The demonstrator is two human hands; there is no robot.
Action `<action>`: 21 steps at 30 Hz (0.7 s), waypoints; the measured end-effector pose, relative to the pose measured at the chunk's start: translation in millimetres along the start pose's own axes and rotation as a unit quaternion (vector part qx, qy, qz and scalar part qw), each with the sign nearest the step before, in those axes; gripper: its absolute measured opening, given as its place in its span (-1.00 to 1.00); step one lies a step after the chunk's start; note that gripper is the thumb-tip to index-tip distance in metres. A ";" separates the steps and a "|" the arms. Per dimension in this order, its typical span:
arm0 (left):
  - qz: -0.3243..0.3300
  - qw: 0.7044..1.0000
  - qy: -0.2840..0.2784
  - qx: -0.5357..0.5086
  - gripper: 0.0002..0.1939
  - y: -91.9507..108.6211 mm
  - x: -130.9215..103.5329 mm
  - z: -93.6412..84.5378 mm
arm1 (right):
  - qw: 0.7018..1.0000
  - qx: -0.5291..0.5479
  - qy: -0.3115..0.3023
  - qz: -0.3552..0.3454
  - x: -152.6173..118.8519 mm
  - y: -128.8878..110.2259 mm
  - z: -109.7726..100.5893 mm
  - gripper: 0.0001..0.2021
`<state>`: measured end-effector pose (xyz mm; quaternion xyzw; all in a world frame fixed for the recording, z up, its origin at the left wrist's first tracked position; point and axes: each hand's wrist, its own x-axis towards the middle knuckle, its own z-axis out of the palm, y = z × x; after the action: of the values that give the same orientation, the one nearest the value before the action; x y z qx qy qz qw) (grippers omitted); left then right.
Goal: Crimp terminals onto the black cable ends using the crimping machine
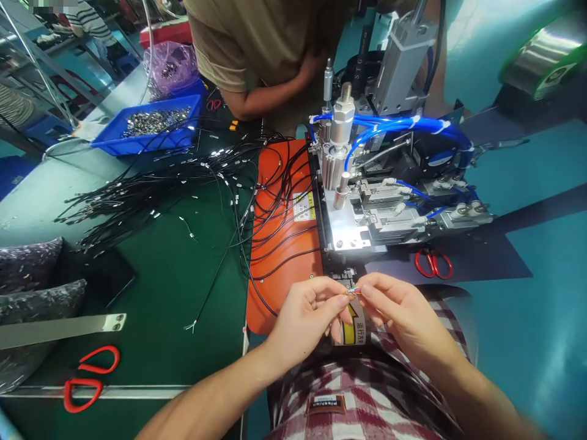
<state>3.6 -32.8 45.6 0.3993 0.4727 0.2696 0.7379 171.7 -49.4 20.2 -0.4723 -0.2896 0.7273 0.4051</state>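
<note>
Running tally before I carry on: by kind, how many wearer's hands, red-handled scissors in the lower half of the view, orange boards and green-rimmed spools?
Wearer's hands, left hand and right hand, meeting at thin coloured wires: 2
Red-handled scissors, lower left and right of centre: 2
Orange board: 1
Green-rimmed spool: 1
Total: 6

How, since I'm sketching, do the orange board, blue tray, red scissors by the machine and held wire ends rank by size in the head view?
Orange board
Blue tray
Red scissors
Wire ends (visible part)
</note>
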 end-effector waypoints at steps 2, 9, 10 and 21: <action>0.001 1.000 -0.002 0.003 -0.80 -1.8 0.3 -0.7 | 1.000 0.017 -0.008 0.019 1.0 -0.8 0.0 -0.74; 0.024 0.998 0.046 0.044 -0.82 -7.3 -3.2 2.1 | 0.972 -0.207 0.071 -0.089 -7.7 -13.4 7.3 -0.82; 0.026 0.997 0.050 0.044 -0.81 -7.2 -3.6 2.7 | 0.947 -0.270 0.088 -0.150 -10.3 -13.6 8.7 -0.85; 0.030 0.998 0.062 0.003 -0.82 -5.6 -3.5 5.9 | 0.871 -0.331 0.163 -0.325 -12.4 9.9 15.5 -0.95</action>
<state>7.6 -40.5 43.9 0.3985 0.5059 0.3144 0.6975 157.0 -65.7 23.9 -0.5694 -0.5803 0.3290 0.4804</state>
